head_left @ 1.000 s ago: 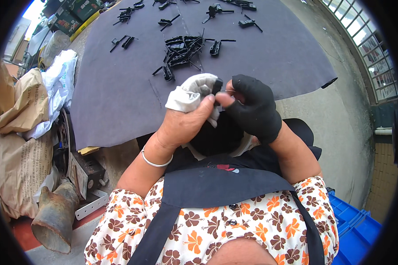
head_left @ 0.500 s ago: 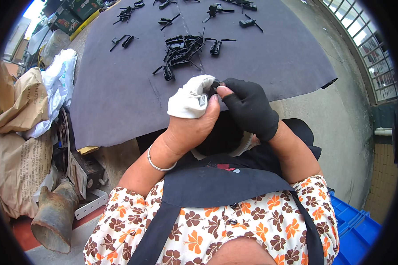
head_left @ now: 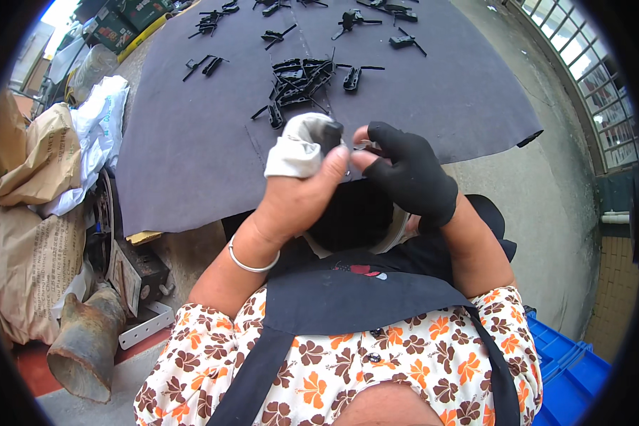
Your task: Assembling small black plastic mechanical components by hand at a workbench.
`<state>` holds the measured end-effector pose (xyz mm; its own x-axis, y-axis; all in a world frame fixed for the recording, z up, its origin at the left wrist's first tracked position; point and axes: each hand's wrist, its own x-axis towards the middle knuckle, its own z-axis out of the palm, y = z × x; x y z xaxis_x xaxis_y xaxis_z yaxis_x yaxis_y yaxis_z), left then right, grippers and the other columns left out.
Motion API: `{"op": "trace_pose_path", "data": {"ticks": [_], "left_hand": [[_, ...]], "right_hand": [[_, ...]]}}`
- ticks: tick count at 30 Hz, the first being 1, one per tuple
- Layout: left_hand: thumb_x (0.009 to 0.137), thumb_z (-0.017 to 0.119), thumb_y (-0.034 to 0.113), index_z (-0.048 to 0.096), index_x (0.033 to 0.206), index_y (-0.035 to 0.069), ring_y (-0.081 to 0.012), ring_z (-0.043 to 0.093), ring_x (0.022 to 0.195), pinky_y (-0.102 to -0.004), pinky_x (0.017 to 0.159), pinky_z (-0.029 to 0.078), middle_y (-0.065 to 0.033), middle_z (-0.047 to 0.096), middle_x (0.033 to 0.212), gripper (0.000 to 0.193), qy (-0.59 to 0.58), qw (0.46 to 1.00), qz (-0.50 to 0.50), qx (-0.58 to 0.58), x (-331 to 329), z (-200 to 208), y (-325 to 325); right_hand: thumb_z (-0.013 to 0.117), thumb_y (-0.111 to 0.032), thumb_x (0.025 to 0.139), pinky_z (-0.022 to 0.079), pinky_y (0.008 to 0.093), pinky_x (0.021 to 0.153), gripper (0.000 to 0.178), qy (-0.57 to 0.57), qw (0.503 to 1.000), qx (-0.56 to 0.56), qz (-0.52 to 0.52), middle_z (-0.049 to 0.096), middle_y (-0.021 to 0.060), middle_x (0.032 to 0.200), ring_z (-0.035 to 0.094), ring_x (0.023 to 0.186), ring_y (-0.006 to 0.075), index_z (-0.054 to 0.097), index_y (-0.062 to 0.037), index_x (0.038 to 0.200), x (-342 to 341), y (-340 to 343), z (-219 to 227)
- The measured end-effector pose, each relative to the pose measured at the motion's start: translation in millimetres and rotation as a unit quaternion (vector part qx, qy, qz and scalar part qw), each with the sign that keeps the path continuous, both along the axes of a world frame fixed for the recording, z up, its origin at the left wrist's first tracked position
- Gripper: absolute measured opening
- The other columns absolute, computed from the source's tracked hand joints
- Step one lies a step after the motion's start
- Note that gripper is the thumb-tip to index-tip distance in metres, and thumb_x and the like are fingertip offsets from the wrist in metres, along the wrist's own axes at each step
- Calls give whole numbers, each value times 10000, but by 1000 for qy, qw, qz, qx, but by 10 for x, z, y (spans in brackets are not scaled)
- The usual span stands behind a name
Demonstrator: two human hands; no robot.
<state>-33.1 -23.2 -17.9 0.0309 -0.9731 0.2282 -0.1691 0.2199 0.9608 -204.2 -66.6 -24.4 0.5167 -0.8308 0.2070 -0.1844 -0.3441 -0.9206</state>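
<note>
Small black piece (head_left: 333,133) sits at frame centre, up in the fingers of the left hand (head_left: 302,186), over the near edge of the grey-purple table cover (head_left: 192,163). Key relation: the piece lies just left of the right hand's (head_left: 413,174) fingertips, with a narrow gap between. Left hand is nearer, in contact with it. Visible part of the piece looks longer up-down in frame, slight lean; its lower end is lost behind the thumb and blur, so full axis can't be confirmed. Left hand: closed on the piece, white cloth glove (head_left: 291,157) bunched over the fingers, bare thumb pointing up and right, forearm rising from lower left, silver bangle (head_left: 252,269) near the wrist. Right hand: black fingerless glove (head_left: 433,190), thumb and index bent toward the left hand, tips a little apart; can't tell whether anything thin is pinched there. Its forearm rises from lower right. Pile of black parts (head_left: 298,79) is above the hands at upper centre, well apart from the right hand; a single black part (head_left: 351,79) sits just right of it.
</note>
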Motion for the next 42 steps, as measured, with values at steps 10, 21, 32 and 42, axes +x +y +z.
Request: {"op": "trace_pose_path", "data": {"ticks": [10, 21, 32, 42], "left_hand": [[895, 446, 47, 432, 1204, -1, -33, 446, 534, -188, 474, 381, -11, 549, 756, 313, 72, 982, -112, 131, -2, 91, -16], [850, 483, 21, 493, 1042, -15, -127, 519, 670, -266, 610, 447, -59, 540, 793, 195, 5, 995, -73, 75, -73, 60, 23], [826, 614, 205, 523, 1140, 5, -360, 603, 827, -389, 734, 483, -187, 615, 914, 383, -382, 919, -98, -22, -6, 368, 274], [691, 545, -58, 647, 1033, 129, -312, 592, 920, -351, 788, 481, -152, 607, 1079, 403, -622, 757, 78, -184, 762, 115, -391]], "right_hand": [[678, -48, 777, 436, 259, 605, 117, -130, 988, -75, -24, 582, 10, 711, 508, 667, 81, 633, -16, 880, -17, -76, -164], [558, -131, 874, 423, 284, 596, 153, 7, 998, -37, 47, 557, 66, 656, 492, 622, 120, 606, 11, 845, 15, -75, 3], [545, -164, 873, 409, 276, 602, 201, 65, 981, 107, 149, 554, 33, 641, 472, 635, 78, 603, 25, 834, -168, -142, 142], [574, -158, 861, 371, 271, 554, 208, 31, 997, 56, 31, 447, 19, 594, 404, 596, 81, 556, 19, 754, -122, -120, 102]]}}
